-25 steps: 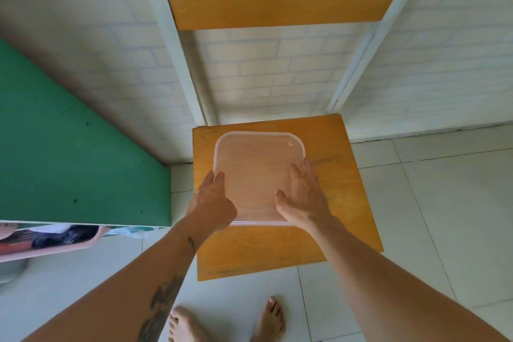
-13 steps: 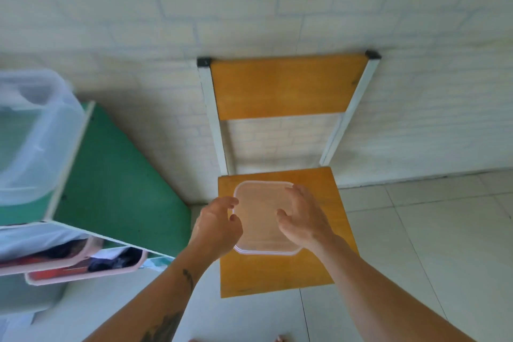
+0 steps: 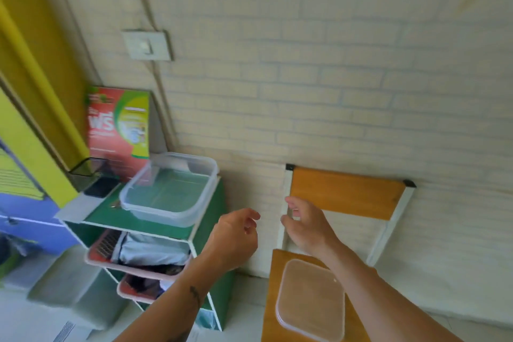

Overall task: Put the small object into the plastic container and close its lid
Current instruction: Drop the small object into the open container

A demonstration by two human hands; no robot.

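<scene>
Now left hand raised, right hand raised, both empty

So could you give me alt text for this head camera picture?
Two empty hands, left hand and right hand, hover between an open plastic container on a green shelf and its lid lying on a wooden chair.

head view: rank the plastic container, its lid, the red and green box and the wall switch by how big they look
1. plastic container
2. red and green box and lid: look alike, and the lid is nearer the camera, so unranked
3. wall switch
</scene>
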